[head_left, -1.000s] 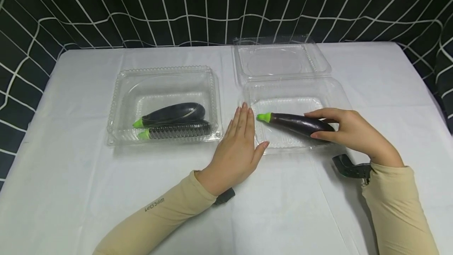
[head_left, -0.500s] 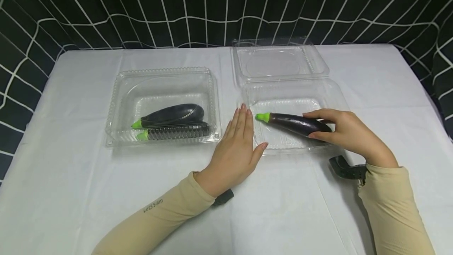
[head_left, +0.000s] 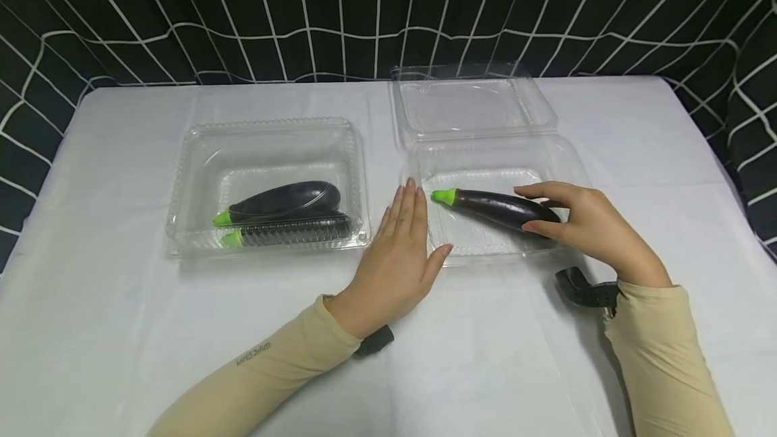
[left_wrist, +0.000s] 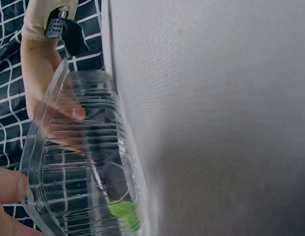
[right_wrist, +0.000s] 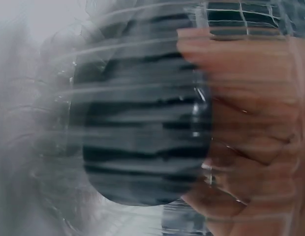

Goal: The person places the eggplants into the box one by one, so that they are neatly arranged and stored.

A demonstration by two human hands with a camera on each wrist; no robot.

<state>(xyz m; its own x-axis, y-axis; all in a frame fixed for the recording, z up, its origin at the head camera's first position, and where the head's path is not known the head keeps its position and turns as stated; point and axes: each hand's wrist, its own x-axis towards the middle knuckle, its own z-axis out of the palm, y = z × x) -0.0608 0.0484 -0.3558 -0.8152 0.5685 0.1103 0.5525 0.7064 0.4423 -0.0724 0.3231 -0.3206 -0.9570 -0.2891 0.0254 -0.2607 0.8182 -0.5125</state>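
Note:
A dark purple eggplant (head_left: 494,206) with a bright green stem end lies in the base of an open clear plastic clamshell box (head_left: 485,160). My right hand (head_left: 597,231) grips its thick end between thumb and fingers; the right wrist view shows that end (right_wrist: 147,137) through the ribbed box wall. My left hand (head_left: 394,258) has straight fingers along the box's left side, the thumb spread near its front left corner. In the left wrist view, fingers (left_wrist: 10,184) touch the box rim, and the green stem end (left_wrist: 124,212) shows through the wall.
Left of my left hand stands a second clear box (head_left: 267,140), its lid down, with two eggplants (head_left: 291,199) inside. The open box's lid (head_left: 473,105) lies back toward the table's far edge. Black cloth with white netting (head_left: 364,12) hangs behind the white-covered table (head_left: 473,363).
The head view has shifted slightly, so everything sits a little further left. My right hand and the eggplant have moved very slightly away from me. My left hand holds its place at the box.

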